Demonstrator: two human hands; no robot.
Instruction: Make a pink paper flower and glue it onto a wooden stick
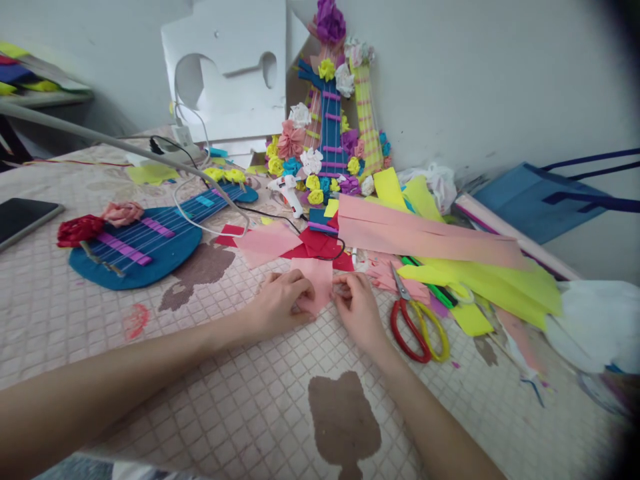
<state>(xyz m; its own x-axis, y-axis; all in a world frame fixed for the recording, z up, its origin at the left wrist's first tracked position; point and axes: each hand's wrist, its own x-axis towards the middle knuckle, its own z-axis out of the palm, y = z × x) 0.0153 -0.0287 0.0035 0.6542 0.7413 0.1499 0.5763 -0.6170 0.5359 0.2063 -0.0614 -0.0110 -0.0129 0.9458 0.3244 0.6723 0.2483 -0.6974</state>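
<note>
A small piece of pink crepe paper (316, 272) lies on the patterned tablecloth between my two hands. My left hand (286, 300) rests at its left edge with the fingers curled and closed on the paper. My right hand (357, 307) pinches the paper's right edge between thumb and fingertips. Just beyond are red paper pieces (320, 243) and another pink sheet (267, 241). Scissors with one red and one yellow handle (419, 327) lie to the right of my right hand.
A blue paper guitar (135, 250) with paper roses lies at left, near a phone (25, 220). A white glue gun (287, 193) and its cord sit behind the paper. Flower-covered guitars (330, 127) lean on the wall. Pink strips (420, 233) and yellow sheets (500, 287) spread right.
</note>
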